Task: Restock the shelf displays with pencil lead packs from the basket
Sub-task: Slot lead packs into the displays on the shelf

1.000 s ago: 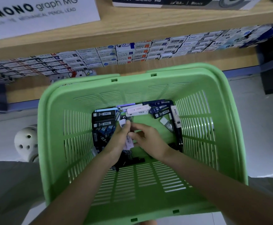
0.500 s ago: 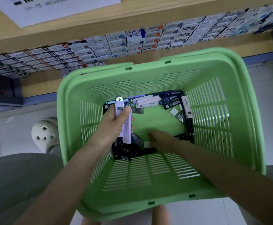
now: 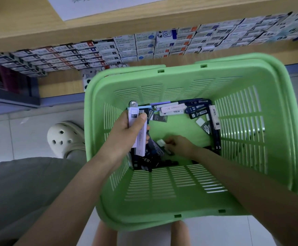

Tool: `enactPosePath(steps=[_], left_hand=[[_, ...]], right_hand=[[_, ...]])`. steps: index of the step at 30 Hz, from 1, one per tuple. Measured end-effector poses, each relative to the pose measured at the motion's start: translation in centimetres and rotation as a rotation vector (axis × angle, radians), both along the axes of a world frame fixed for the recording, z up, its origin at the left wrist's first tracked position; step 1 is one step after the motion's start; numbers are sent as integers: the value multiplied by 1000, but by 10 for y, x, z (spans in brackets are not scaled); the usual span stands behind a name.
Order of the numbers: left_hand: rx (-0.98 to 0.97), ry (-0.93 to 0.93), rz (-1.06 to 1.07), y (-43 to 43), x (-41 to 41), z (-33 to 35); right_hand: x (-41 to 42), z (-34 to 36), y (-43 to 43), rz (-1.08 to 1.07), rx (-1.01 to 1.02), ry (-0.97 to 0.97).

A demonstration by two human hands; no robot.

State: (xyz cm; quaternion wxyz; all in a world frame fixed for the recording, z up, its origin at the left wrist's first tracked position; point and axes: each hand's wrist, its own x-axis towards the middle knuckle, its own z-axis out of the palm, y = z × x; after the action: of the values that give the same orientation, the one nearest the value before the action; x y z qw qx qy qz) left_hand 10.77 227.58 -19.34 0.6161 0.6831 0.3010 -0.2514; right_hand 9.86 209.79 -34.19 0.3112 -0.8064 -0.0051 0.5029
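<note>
I record a light wooden shelf (image 3: 59,86) carrying small white printed boxes (image 3: 144,47), stacked in close rows along its visible width. The wooden board above it (image 3: 20,29) bears a white printed sheet (image 3: 100,6). Below, the pale tiled floor (image 3: 20,135) carries a cream perforated clog (image 3: 64,139). The green slatted plastic basket (image 3: 162,201) holds loose slim packs (image 3: 173,110), dark and white, on its bottom. I cannot tell what the basket rests on.

I can't tell whether my right hand (image 3: 180,145), blurred low inside the basket (image 3: 180,206), pinches the small white pack (image 3: 161,142) or only touches it. My left hand (image 3: 125,132) covers the middles of the white packs (image 3: 141,139) it grips. Behind the basket, print on the shelf boxes (image 3: 144,45) smears; the sign (image 3: 100,6) is cut off above.
</note>
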Motion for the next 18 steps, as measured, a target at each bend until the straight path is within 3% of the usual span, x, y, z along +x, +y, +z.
enactPosePath(steps=[3,8,12,18], left_hand=[[2,0,-3,3,1,4],[11,-13,-19,5,-2,7],[27,-25,-42,6,-5,11],[15,-39,-39,5,-12,14]], right_hand=[[-9,3,18,144,-22,100],[-16,5,34,349,-86,93],[-16,11,44,340,72,171],[-12,14,32,294,2,270]])
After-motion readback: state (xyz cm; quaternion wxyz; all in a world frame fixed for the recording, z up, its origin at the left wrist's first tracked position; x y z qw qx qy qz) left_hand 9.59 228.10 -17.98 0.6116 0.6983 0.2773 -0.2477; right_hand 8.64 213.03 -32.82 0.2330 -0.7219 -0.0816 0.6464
